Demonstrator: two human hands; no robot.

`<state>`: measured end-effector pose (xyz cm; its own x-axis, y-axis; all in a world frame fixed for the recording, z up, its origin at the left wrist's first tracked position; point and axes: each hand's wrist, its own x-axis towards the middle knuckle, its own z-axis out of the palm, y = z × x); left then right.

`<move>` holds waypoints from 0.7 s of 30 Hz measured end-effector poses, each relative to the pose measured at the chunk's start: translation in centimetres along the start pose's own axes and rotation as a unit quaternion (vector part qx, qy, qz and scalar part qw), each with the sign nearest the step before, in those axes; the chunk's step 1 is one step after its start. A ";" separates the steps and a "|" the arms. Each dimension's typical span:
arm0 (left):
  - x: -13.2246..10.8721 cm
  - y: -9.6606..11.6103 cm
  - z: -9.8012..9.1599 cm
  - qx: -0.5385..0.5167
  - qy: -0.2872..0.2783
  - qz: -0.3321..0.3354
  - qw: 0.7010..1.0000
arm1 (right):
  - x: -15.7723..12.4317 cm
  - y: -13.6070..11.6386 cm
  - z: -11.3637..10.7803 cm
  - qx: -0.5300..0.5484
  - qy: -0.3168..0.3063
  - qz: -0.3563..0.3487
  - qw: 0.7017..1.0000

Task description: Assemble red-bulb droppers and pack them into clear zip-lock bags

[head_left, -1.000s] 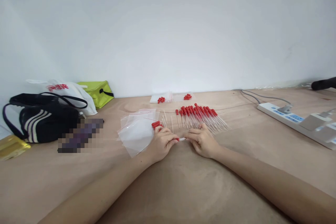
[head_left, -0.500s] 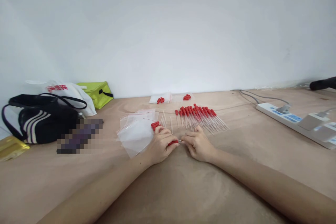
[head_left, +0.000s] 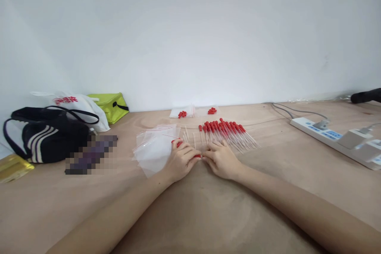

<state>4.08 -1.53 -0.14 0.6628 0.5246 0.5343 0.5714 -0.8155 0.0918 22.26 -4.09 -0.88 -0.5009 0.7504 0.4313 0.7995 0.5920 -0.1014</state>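
Note:
My left hand (head_left: 182, 162) is closed, its thumb and fingers pinching a red rubber dropper bulb (head_left: 197, 156) whose end shows at the fingertips. Facing it, my right hand (head_left: 222, 161) pinches a thin clear dropper tube (head_left: 202, 156), mostly hidden by the fingers. The two sets of fingertips almost meet, with the tube's end at the bulb. Behind my left fingers sit more red bulbs (head_left: 177, 141), partly covered. Several loose clear tubes (head_left: 194, 139) lie just beyond my hands. A row of droppers with red bulbs (head_left: 223, 127) is spread past my right hand.
Clear zip bags (head_left: 153, 152) lie overlapped left of my hands. Small bags with red bulbs (head_left: 182, 114) rest near the wall. At left are a black bag (head_left: 56, 135), a white bag (head_left: 99, 117) and a green box bag (head_left: 108, 107). A power strip (head_left: 320, 129) with plugs lies right.
Both hands have shifted slightly away from me and closer together. Less of the tube shows between the fingertips, and my right fingers are more stretched over it.

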 end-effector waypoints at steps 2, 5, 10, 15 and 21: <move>0.1 -0.4 -0.3 0.021 0.024 -0.034 0.999 | 0.9 0.3 -0.6 -0.007 0.002 0.032 0.999; 0.0 -1.4 -0.5 0.058 0.066 -0.129 0.988 | 2.8 1.6 -0.9 0.074 0.015 0.134 0.988; -0.4 -2.7 -0.4 0.107 0.048 -0.198 0.973 | 6.4 3.3 0.3 0.102 0.053 0.335 0.935; -0.9 -3.0 -0.5 0.164 0.030 -0.160 0.973 | 8.4 2.9 2.2 -0.005 0.007 0.378 0.926; -1.1 -3.2 -0.5 0.176 0.020 -0.166 0.970 | 8.7 2.7 2.9 -0.039 -0.017 0.352 0.935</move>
<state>1.28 0.42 -0.59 0.3990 0.7281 0.5573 0.8843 -0.4663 -0.0240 19.14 4.88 -0.02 0.1484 0.9560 0.2529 0.9561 -0.0734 -0.2836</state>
